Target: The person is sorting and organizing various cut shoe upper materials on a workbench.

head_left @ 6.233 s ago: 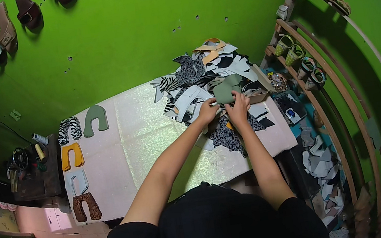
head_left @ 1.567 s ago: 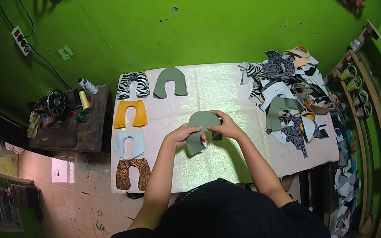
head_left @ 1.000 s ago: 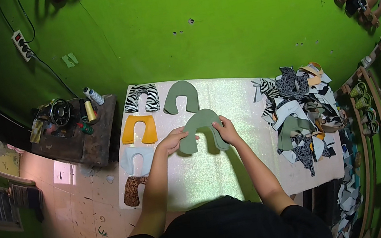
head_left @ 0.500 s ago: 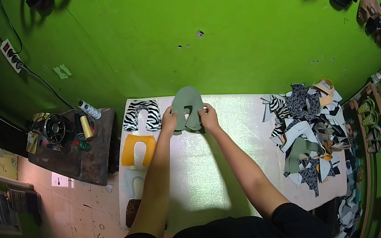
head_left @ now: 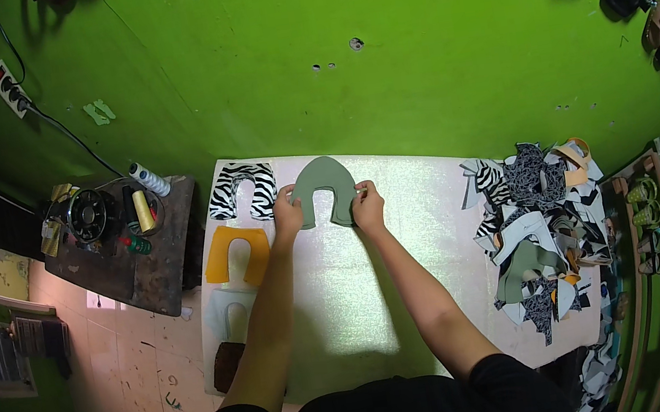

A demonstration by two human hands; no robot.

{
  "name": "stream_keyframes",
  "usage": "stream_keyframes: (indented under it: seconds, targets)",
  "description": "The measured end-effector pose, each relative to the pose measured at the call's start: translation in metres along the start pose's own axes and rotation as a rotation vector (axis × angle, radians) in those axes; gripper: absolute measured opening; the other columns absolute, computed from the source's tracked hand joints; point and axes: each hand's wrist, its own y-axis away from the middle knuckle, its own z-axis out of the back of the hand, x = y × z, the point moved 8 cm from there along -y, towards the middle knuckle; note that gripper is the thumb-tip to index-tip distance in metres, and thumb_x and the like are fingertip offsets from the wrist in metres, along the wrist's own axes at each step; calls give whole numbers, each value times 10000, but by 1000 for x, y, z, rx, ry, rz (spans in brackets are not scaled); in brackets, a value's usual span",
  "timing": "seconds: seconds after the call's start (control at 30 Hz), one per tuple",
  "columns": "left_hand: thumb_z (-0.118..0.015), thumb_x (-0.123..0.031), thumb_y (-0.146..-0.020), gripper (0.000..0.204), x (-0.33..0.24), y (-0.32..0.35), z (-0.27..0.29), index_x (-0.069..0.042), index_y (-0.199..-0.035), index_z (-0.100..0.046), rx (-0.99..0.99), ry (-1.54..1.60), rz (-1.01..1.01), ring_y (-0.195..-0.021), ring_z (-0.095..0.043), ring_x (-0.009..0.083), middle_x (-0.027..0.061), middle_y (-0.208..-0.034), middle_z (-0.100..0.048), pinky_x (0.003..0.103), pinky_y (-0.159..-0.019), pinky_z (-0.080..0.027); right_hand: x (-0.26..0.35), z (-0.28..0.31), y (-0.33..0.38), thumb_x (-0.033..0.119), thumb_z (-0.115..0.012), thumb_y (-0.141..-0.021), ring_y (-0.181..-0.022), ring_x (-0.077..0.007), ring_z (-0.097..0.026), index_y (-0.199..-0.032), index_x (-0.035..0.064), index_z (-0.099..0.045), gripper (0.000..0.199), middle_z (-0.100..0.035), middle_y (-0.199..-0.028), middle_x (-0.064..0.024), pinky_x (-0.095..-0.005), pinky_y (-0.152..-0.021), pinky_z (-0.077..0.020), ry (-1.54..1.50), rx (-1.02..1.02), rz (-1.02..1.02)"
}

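Observation:
A stack of sage-green U-shaped shoe-upper pieces (head_left: 324,174) rests near the far edge of the white table, curve away from me and legs toward me. My left hand (head_left: 288,212) pinches the left leg at its outer side. On the opposite side, my right hand (head_left: 367,205) has its thumb and fingers closed at the right edge. Left of them lie zebra-print U-shaped pieces (head_left: 261,184), then yellow ones (head_left: 222,252). Nearer to me are pale U-shaped pieces (head_left: 218,312) and a dark brown piece (head_left: 228,366), both partly behind my left forearm.
A heap of mixed material scraps (head_left: 532,270) covers the table's right end. At left, a dark sewing-machine table (head_left: 157,274) carries a black handwheel (head_left: 86,215) and thread cones (head_left: 149,180). Sandals (head_left: 645,201) sit on a rack at right. The green wall (head_left: 242,74) rises behind.
The green pieces were lifted and bent, with their legs out of line. Now they lie flatter and aligned, their legs spread apart. The view has shifted slightly.

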Motion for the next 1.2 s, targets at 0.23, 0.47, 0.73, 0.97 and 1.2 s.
stream_keyframes:
  seconds: [0.23, 0.47, 0.73, 0.97, 1.2]
  targets:
    - [-516, 63, -734, 340, -16, 9, -1, -30, -1060, -501, -40, -121, -142, -869, -576, 329, 188, -919, -590, 360, -759, -448, -6, -5, 1, -21, -505, -711, -649, -288, -578, -825, -25, -592, 144, -582, -702, -183, -347, -639, -462, 130, -8, 180]
    - [-513, 92, -695, 390, -29, 18, -2, -18, -1069, -499, -51, -180, -267, -992, -490, 352, 201, -1064, -498, 369, -861, -399, 4, -2, 13, -5, -526, -714, -751, -321, -558, -885, -32, -586, 183, -538, -870, -216, -367, -716, -455, 158, 35, 191]
    - [-526, -79, -762, 364, -78, 62, -18, -17, -1120, -513, -25, -614, -559, -1191, -354, 287, 140, -1240, -422, 454, -972, -275, 52, 1, 44, 106, -581, -714, -1080, -293, -408, -1074, 37, -525, 371, -458, -1117, -159, -412, -857, -374, 500, 159, 300]
    - [-519, -169, -801, 515, -38, 66, -36, -25, -1272, -369, 181, -671, -492, -1301, -184, 292, 104, -1410, -206, 468, -1041, -160, 25, -10, 66, 289, -557, -775, -1240, -337, -265, -1268, 126, -396, 543, -320, -1348, -83, -532, -987, -205, 580, 301, 528]
    - [-538, -119, -775, 489, -55, 73, -34, -45, -1243, -415, 264, -583, -476, -1297, -196, 306, 134, -1401, -228, 465, -1048, -146, 11, 27, 117, 355, -519, -792, -1265, -388, -185, -1256, 136, -425, 521, -280, -1381, -77, -563, -995, -139, 618, 364, 524]
